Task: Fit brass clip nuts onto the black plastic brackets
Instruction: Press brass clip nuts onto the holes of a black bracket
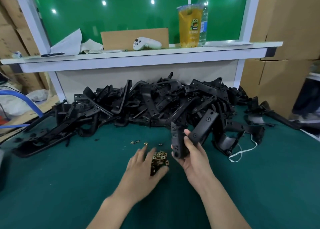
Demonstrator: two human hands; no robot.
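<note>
My right hand [191, 156] grips a black plastic bracket [203, 124], a V-shaped piece whose two arms point up and away from me. My left hand [144, 166] lies palm down, fingers spread, over a small heap of brass clip nuts [160, 157] on the green mat; part of the heap is hidden under the fingers. A few loose clip nuts [136, 141] lie just beyond the heap. A large pile of black brackets [147, 100] fills the back of the mat.
Green mat [69, 185] covers the table. A white shelf [138, 55] behind the pile carries a yellow drink cup [189, 27], a water bottle [203, 20], a white controller [146, 44] and a cardboard box [134, 38]. A white string [242, 152] lies at right. Cardboard cartons stand on both sides.
</note>
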